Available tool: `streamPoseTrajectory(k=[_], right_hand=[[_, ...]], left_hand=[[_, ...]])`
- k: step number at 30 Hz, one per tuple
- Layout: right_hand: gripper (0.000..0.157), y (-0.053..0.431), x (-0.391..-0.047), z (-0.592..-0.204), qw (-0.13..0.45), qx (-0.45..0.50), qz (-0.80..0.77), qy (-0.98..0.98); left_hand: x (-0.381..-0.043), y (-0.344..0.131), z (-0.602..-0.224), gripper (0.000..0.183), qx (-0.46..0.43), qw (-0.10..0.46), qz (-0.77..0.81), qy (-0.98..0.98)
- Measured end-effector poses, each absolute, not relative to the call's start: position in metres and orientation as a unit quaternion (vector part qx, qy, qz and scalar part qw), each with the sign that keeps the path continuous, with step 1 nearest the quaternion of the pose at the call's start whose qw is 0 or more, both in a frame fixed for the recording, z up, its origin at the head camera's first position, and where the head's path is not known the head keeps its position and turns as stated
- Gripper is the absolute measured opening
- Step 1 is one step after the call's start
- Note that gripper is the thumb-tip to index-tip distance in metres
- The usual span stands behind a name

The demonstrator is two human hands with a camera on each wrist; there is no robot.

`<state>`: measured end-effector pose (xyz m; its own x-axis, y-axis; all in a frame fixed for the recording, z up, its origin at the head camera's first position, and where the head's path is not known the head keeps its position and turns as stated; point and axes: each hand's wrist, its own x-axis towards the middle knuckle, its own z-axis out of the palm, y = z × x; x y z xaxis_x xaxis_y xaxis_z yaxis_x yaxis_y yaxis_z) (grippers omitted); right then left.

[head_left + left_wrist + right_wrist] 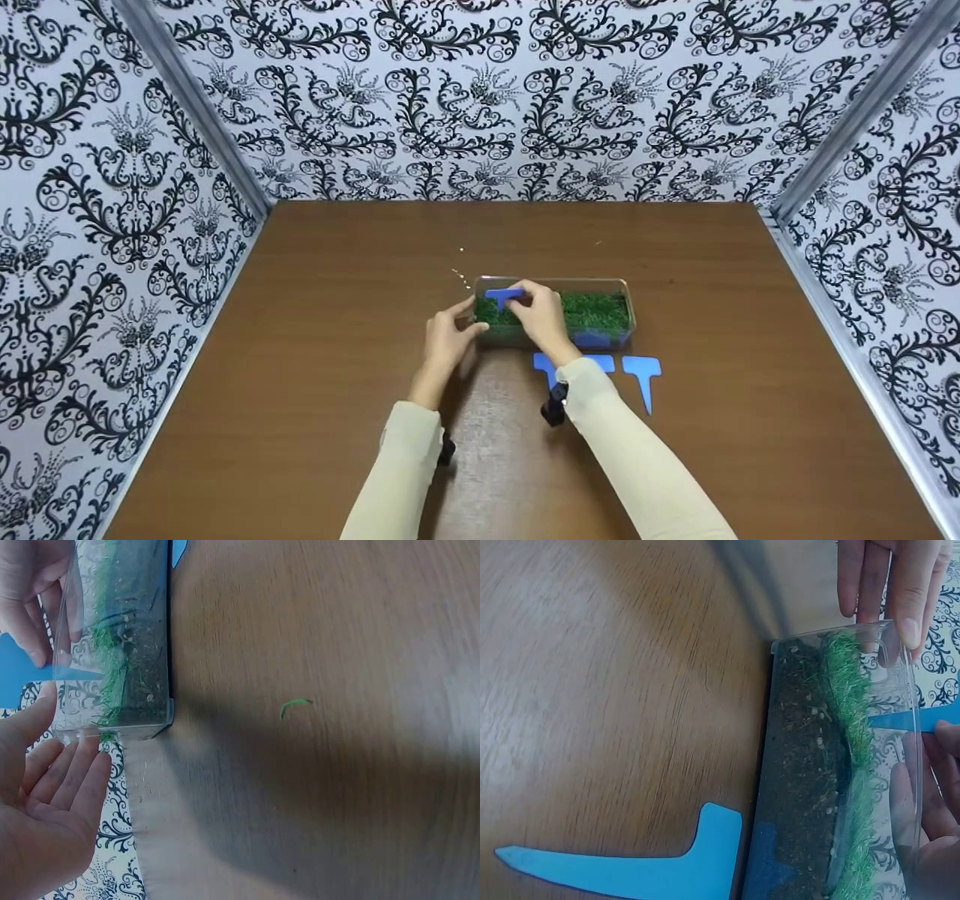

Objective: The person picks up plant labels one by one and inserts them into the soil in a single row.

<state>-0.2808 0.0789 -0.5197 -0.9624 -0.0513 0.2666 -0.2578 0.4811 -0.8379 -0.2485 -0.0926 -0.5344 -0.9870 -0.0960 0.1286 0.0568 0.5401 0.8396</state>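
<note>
A clear rectangular planter (pixel 628 307) holds dark soil and green grass (pixel 847 682). My right hand (pixel 541 315) pinches a blue T-shaped plant label (pixel 501 295) above the grass, inside the planter's left part. In the right wrist view the label's pointed stem (pixel 900 720) reaches down to the grass; whether it enters the soil is hidden. At the planter's left end, my left hand (pixel 448 336) holds the corner, with the thumb (pixel 34 716) by the rim and the fingers (pixel 79 776) against the outside of the end wall.
Another blue plant label (pixel 643 375) lies on the brown table (pixel 300 315) before the planter. More blue labels (pixel 546 365) lie partly hidden beneath the right forearm. Small pale bits (pixel 460 277) and a green grass blade (pixel 294 703) lie on the table. Patterned walls (pixel 480 97) surround it.
</note>
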Motion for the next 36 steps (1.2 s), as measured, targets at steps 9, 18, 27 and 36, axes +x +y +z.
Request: streamPoseTrajectory(k=[9,18,27,36], right_hand=[[0.005,0.0769,-0.2832,-0.5235,0.095,0.078,0.464,-0.877],[0.008,0.075,-0.2831,-0.5241,0.075,0.066,0.437,-0.894],[0.009,0.0735,-0.2838,-0.5255,0.067,0.058,0.408,-0.908],[0.012,0.0718,-0.2854,-0.5246,0.068,0.054,0.378,-0.922]], left_hand=[[-0.2481,-0.092,-0.5334,0.052,0.01,0.078,-0.482,-0.872],[-0.2481,-0.0918,-0.5333,0.052,0.013,0.071,-0.495,-0.866],[-0.2479,-0.0922,-0.533,0.052,0.012,0.064,-0.512,-0.856],[-0.2478,-0.0914,-0.5331,0.052,0.015,0.07,-0.499,-0.864]])
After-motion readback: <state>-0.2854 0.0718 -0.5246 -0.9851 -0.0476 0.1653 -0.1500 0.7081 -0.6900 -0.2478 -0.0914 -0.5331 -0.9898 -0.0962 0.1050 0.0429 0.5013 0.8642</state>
